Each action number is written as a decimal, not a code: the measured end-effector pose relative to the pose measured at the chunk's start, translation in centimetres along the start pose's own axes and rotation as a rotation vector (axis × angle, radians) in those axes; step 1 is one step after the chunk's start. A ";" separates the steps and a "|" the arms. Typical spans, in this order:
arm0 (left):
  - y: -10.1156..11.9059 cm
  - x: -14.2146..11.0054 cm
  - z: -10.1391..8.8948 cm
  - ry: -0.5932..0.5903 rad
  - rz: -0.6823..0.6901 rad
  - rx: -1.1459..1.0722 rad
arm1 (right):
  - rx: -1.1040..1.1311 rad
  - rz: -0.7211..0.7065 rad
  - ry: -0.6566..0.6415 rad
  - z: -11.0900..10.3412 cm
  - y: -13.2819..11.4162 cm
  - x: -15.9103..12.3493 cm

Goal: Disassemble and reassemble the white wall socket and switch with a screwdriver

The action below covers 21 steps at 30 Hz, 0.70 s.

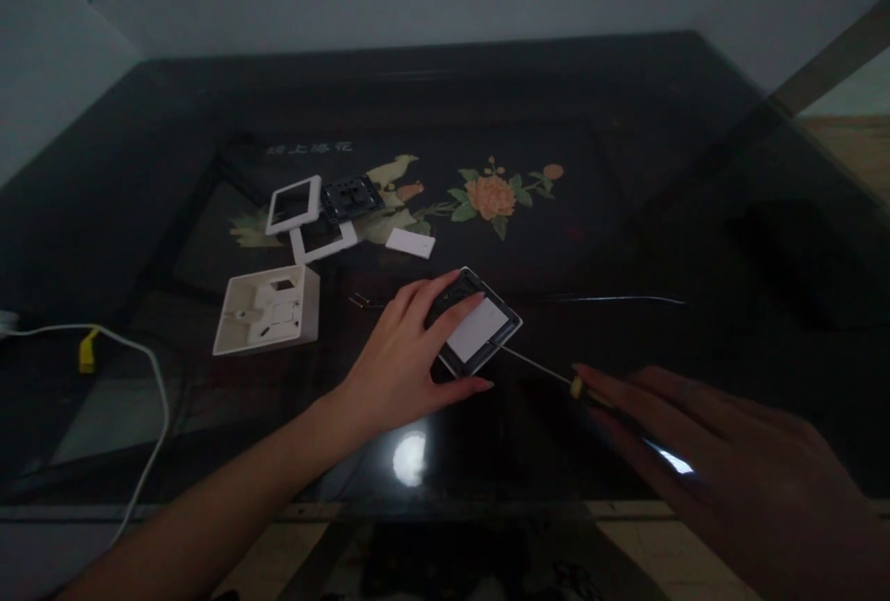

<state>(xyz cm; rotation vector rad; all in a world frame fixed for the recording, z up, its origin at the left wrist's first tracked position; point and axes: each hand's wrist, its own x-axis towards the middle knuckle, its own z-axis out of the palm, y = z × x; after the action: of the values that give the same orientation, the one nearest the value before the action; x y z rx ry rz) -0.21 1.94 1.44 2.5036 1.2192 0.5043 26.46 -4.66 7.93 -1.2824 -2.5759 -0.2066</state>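
Note:
My left hand grips a wall switch with a dark frame, pale edge and white rocker, holding it against the glossy black table. In my right hand, closed around its handle, is a screwdriver. Its thin shaft points left, and the tip meets the switch at the lower right edge of the rocker. Beyond my left hand lies a loose white rocker plate. A white open wall box stands left of that hand.
Two white frames overlap beside a black switch module. Two thin wires lie near my left hand. A white cable with a yellow tag runs along the left. Several flowers and birds decorate the tabletop.

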 end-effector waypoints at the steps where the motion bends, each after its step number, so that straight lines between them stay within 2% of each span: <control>1: -0.1 0.2 0.0 0.006 0.023 0.036 | -0.052 -0.034 -0.003 -0.4 0.0 0.0; 4: -0.5 1.2 -0.2 -0.006 0.165 0.120 | -0.133 -0.120 -0.008 -1.3 -0.2 0.4; 7: -0.9 2.0 -0.3 -0.073 0.281 0.146 | -0.152 -0.180 0.008 -2.0 -0.5 1.3; 13: -0.5 2.0 -0.1 -0.067 0.277 0.110 | -0.172 -0.261 0.053 -2.1 -0.7 2.2; 17: -0.4 1.9 0.1 -0.029 0.267 0.098 | -0.097 -0.185 0.059 -0.2 -0.5 0.6; 21: -0.4 1.9 0.2 -0.007 0.265 0.086 | -0.017 0.004 0.048 2.6 -0.9 -1.1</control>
<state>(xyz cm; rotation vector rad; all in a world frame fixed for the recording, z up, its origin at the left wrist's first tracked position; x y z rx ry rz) 0.72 3.68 1.40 2.7550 0.9291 0.5142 25.94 -5.40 5.10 -1.2725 -2.5366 -0.2561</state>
